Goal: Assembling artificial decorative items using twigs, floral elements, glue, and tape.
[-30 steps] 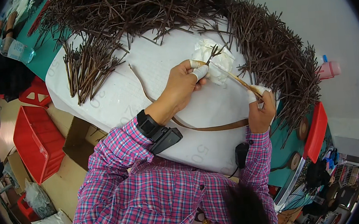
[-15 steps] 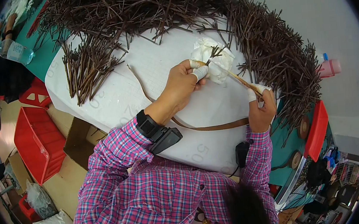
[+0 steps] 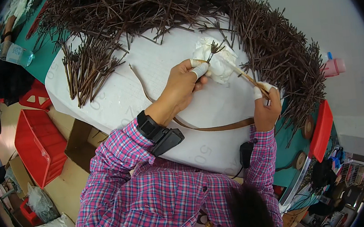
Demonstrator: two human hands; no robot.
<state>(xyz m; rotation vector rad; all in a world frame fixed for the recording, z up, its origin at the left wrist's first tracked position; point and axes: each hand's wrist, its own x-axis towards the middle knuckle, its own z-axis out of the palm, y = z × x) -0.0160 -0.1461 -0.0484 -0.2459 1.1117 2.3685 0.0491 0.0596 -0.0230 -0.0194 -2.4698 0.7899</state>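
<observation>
My left hand (image 3: 186,80), its fingertips wrapped in white, pinches the stem of a small dark branched twig (image 3: 216,49) between thumb and forefinger. My right hand (image 3: 266,107), with wrapped fingertips too, is closed on the end of a narrow brown tape strip (image 3: 248,78) that slants up toward the twig. Where the strip meets the twig is hard to make out. A longer brown tape length (image 3: 218,129) curves across the white covered table (image 3: 158,50) below my hands. Behind the twig lies a crumpled white tissue (image 3: 219,68).
Dark branched twigs (image 3: 137,8) are heaped along the far and right sides. A smaller twig bundle (image 3: 90,70) lies at left. Tape rolls (image 3: 299,160) sit at right by a red tray (image 3: 320,131). A red bin (image 3: 40,146) and cardboard box (image 3: 81,140) stand at lower left.
The twig has turned more upright in my left fingers. My right hand has shifted slightly right, and the strip sits a little further right with it.
</observation>
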